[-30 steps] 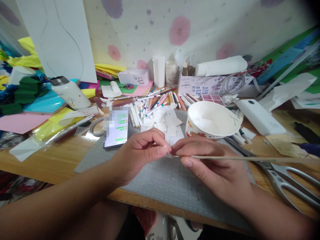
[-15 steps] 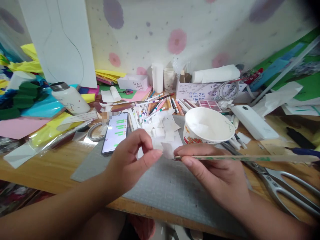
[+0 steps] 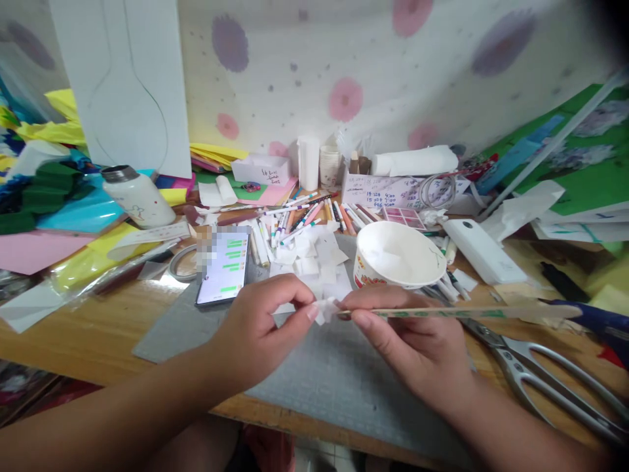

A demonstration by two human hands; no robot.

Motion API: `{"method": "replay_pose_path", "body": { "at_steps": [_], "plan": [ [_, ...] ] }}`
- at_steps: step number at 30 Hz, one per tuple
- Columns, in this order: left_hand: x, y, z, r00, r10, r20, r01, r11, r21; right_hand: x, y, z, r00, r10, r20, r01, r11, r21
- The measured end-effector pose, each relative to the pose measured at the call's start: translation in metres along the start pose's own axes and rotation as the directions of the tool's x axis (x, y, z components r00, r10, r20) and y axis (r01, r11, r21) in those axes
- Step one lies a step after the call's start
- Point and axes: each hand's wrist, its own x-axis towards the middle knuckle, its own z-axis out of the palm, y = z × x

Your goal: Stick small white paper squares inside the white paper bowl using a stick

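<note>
My left hand [image 3: 268,331] pinches a small piece of white paper [image 3: 325,309] between thumb and forefinger. The paper looks bent or crumpled and reaches across to the other hand's fingertips. Level across my right hand [image 3: 410,337] lies a thin wooden stick [image 3: 442,313] with green print, gripped near its left tip. That tip meets the paper. Behind the hands, several small white paper squares [image 3: 314,262] are scattered over a larger white sheet. A white paper bowl [image 3: 400,255] with red print stands just beyond my right hand, with something white inside.
Silver scissors [image 3: 521,367] lie at the right, by a white power bank [image 3: 484,252]. At the left are a lit phone [image 3: 223,269], a tape roll [image 3: 181,262] and an uncapped white bottle [image 3: 140,196]. Several markers [image 3: 289,223] lie behind. A grey cutting mat [image 3: 314,373] is underneath.
The paper, flat and upright before, is now bent or crumpled between my hands. My right hand and the stick have shifted slightly left, closer to my left fingertips. The view has also shifted slightly.
</note>
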Motion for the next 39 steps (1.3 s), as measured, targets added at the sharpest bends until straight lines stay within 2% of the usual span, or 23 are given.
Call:
{"method": "replay_pose_path", "body": {
  "at_steps": [2, 4, 6, 9, 13, 15, 16, 18, 19, 21, 24, 28, 30, 33, 35, 39],
  "plan": [
    [0.0, -0.006, -0.001, 0.997, -0.068, -0.021, 0.067, 0.997, -0.046, 0.002, 0.004, -0.012, 0.997, 0.02, -0.075, -0.027, 0.995, -0.097],
    [0.0, -0.014, 0.0, 0.995, -0.1, -0.031, 0.096, 0.989, -0.111, 0.007, 0.013, -0.028, 0.979, 0.059, -0.193, -0.11, 0.957, -0.269],
    [0.001, -0.02, 0.001, 0.991, -0.133, -0.017, 0.128, 0.977, -0.171, 0.013, 0.025, -0.042, 0.952, 0.102, -0.29, -0.247, 0.816, -0.523],
    [0.003, -0.02, 0.002, 0.982, -0.187, -0.002, 0.18, 0.951, -0.249, 0.023, 0.044, -0.053, 0.951, 0.108, -0.289, -0.269, 0.751, -0.603],
    [0.007, -0.01, 0.0, 0.956, -0.291, 0.023, 0.282, 0.902, -0.327, 0.026, 0.048, -0.048, 0.956, 0.021, -0.294, -0.203, 0.771, -0.603],
    [0.007, -0.006, 0.0, 0.938, -0.341, 0.053, 0.334, 0.859, -0.388, 0.022, 0.039, -0.039, 0.947, -0.073, -0.313, -0.118, 0.826, -0.551],
    [0.007, -0.004, 0.0, 0.934, -0.351, 0.073, 0.348, 0.838, -0.42, 0.018, 0.033, -0.034, 0.935, -0.148, -0.322, -0.017, 0.889, -0.458],
    [0.007, -0.003, 0.001, 0.934, -0.335, 0.122, 0.353, 0.817, -0.456, 0.009, 0.023, -0.023, 0.961, -0.123, -0.246, 0.079, 0.981, -0.18],
    [0.006, -0.003, 0.001, 0.937, -0.318, 0.144, 0.348, 0.821, -0.453, 0.004, 0.02, -0.017, 0.978, -0.059, -0.199, 0.056, 0.998, -0.019],
    [0.006, -0.004, 0.001, 0.94, -0.286, 0.186, 0.339, 0.846, -0.411, -0.003, 0.016, -0.006, 0.996, 0.054, -0.072, -0.036, 0.972, 0.234],
    [0.006, -0.004, -0.002, 0.946, -0.24, 0.218, 0.304, 0.891, -0.337, -0.009, 0.017, 0.005, 0.987, 0.159, 0.029, -0.156, 0.891, 0.426],
    [0.005, -0.004, -0.005, 0.972, -0.112, 0.205, 0.178, 0.923, -0.34, -0.01, 0.019, 0.007, 0.981, 0.184, 0.06, -0.188, 0.829, 0.526],
    [0.003, -0.004, -0.004, 0.962, -0.129, 0.241, 0.219, 0.891, -0.399, -0.01, 0.019, 0.006, 0.981, 0.182, 0.066, -0.189, 0.824, 0.534],
    [0.0, -0.004, -0.002, 0.923, -0.184, 0.338, 0.332, 0.824, -0.458, -0.009, 0.015, 0.004, 0.983, 0.166, 0.074, -0.181, 0.852, 0.491],
    [-0.001, -0.004, -0.002, 0.921, -0.189, 0.341, 0.329, 0.846, -0.421, -0.007, 0.013, 0.003, 0.986, 0.145, 0.078, -0.165, 0.874, 0.457],
    [0.002, -0.004, -0.005, 0.956, -0.129, 0.263, 0.212, 0.925, -0.316, -0.004, 0.011, 0.001, 0.99, 0.101, 0.1, -0.134, 0.901, 0.412]
  ]
}}
